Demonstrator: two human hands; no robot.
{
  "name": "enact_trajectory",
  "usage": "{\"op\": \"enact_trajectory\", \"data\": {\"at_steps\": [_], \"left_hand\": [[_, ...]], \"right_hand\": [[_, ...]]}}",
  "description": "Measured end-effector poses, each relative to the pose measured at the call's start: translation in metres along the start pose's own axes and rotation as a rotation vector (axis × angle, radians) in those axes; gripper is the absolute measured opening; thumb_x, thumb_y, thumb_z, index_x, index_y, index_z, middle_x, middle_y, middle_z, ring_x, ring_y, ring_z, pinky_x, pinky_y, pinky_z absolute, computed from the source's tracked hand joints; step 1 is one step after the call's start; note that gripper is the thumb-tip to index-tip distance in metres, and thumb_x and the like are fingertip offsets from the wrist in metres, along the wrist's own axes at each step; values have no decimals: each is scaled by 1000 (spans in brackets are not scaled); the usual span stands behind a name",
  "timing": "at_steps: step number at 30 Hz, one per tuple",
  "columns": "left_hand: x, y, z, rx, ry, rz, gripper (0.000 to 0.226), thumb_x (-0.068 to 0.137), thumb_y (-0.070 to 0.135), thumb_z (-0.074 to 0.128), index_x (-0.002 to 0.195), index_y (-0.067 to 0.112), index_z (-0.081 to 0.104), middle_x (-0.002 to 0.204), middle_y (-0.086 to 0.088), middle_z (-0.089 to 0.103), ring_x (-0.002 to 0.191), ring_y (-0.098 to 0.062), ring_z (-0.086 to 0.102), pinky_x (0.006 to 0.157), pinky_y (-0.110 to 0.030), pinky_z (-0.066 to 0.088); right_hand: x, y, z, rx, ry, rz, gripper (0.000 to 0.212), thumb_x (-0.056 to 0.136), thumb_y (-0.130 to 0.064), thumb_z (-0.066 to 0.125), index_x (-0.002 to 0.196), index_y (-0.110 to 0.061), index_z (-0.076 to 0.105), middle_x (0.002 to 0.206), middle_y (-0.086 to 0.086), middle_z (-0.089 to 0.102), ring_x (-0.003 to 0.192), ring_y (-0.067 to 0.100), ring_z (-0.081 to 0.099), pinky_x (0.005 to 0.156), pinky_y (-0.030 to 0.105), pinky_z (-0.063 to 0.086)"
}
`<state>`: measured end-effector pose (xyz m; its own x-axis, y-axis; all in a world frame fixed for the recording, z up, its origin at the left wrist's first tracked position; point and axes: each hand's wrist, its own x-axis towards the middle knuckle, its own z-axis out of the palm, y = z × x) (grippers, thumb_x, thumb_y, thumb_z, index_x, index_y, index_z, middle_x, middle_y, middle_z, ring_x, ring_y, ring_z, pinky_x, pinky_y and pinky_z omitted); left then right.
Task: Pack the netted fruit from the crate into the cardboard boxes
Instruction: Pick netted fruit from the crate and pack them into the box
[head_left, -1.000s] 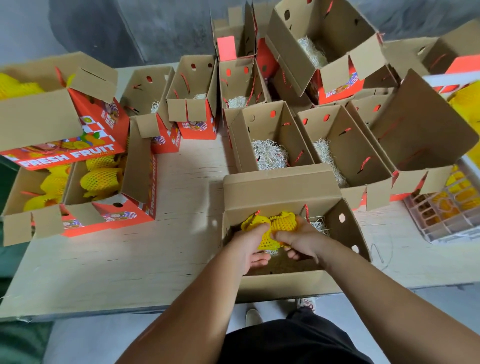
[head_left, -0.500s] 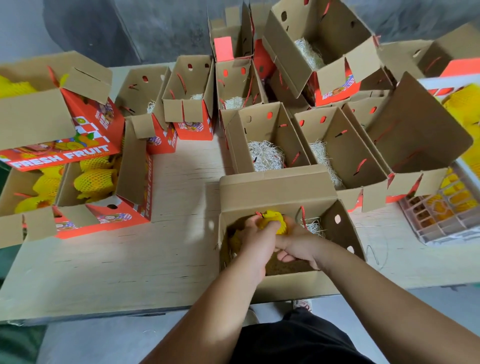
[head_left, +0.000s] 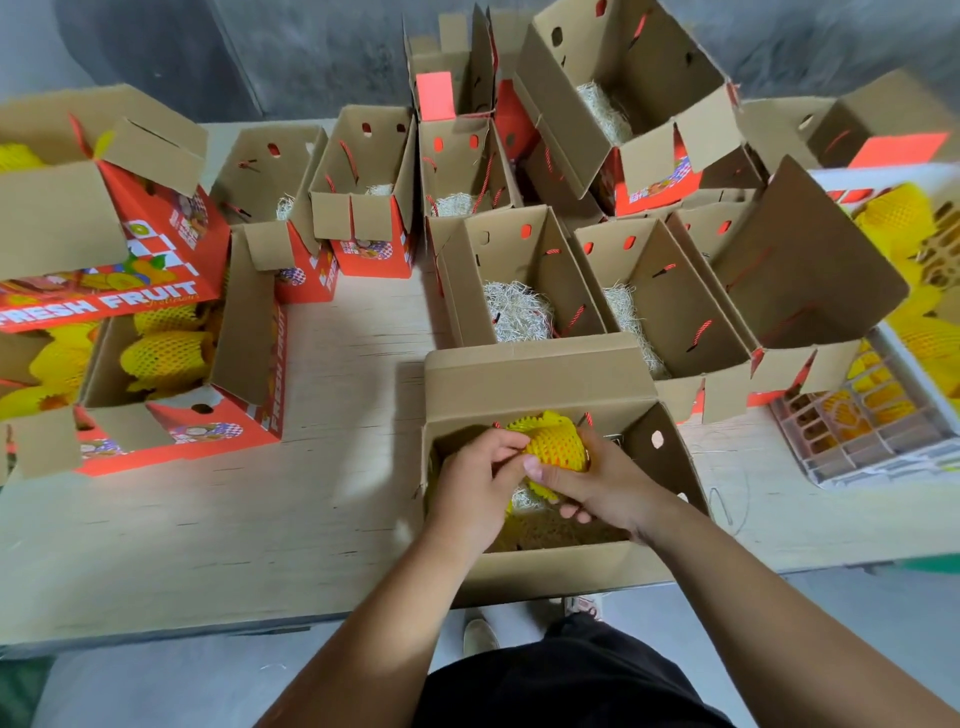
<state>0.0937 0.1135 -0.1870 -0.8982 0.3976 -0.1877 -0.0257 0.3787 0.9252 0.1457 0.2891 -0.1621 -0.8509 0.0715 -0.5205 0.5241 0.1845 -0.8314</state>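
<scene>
A fruit in yellow foam netting (head_left: 553, 448) sits low inside the open cardboard box (head_left: 540, 574) at the table's near edge. My right hand (head_left: 597, 483) grips its right side, thumb across the front. My left hand (head_left: 475, 483) pinches the netting's left edge. More yellow netting shows under my left hand at the box's left wall. The white plastic crate (head_left: 872, 447) of netted fruit stands at the far right.
Several open boxes with pale straw padding (head_left: 519, 312) crowd the table behind the near box. Two orange "FRESH FRUIT" boxes (head_left: 171, 431) at the left hold netted fruit. Bare wooden table (head_left: 234, 519) lies between them and the near box.
Both hands sank deeper into the box half a second ago, then rose a little. The netted fruit now sits further right, more of it showing between my hands.
</scene>
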Motion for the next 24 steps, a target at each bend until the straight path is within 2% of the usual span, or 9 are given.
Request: {"op": "enact_trajectory", "data": {"at_steps": [5,9,12,15,17,19,21,22,24], "left_hand": [[-1,-6,2,-36,57,-73,17,92,26,76,86,41,70,89,16,76,87,2,69,78,-19,50],[-1,-4,5,98,-144,-146,6,92,33,73,94,35,68,102,15,72,102,-5,66,88,-23,49],[-1,-3,4,440,-322,-174,25,90,46,60,101,28,73,101,9,73,94,-16,67,83,-30,55],[3,-3,6,681,-461,-263,45,95,46,50,130,22,65,130,-7,66,115,-33,62,98,-40,54],[8,-3,8,699,-476,-302,53,99,44,46,147,23,51,150,-8,53,131,-35,54,106,-41,48],[13,-2,8,691,-461,-277,53,102,40,44,153,25,42,156,-7,47,136,-33,51,108,-41,46],[15,1,9,666,-402,-234,49,105,37,45,152,26,44,154,-4,50,134,-30,53,108,-41,47],[16,4,10,623,-355,-204,45,105,35,45,149,27,49,151,-2,54,133,-27,55,108,-40,47],[18,17,19,478,-252,-110,36,106,33,47,139,29,60,142,4,62,128,-19,59,106,-35,48]], "right_hand": [[7,1,7,32,68,105,60,81,-48,81,126,-22,51,103,9,73,69,22,63,61,35,56],[7,3,-5,281,-149,268,57,88,-22,80,134,-26,48,112,11,70,88,23,69,92,37,58],[14,2,-7,428,-186,355,40,96,-30,62,133,-15,56,107,14,68,90,24,67,93,37,56],[32,6,4,-201,115,308,36,105,-24,51,139,-12,55,103,13,67,80,25,62,76,35,54],[36,3,10,-569,32,320,38,104,-26,53,138,-11,54,121,16,65,91,27,59,77,28,43],[37,1,8,-675,-4,365,43,102,-27,56,141,-8,52,134,16,62,110,31,61,82,26,40],[32,-2,2,-755,38,357,60,99,-32,54,154,-15,35,137,15,62,121,33,60,92,31,47],[27,-6,-1,-782,68,312,64,98,-36,51,157,-21,30,134,14,63,120,33,61,96,35,50],[14,-13,-10,-754,128,167,51,97,-41,49,146,-30,43,123,12,69,112,32,64,95,42,53]]}}
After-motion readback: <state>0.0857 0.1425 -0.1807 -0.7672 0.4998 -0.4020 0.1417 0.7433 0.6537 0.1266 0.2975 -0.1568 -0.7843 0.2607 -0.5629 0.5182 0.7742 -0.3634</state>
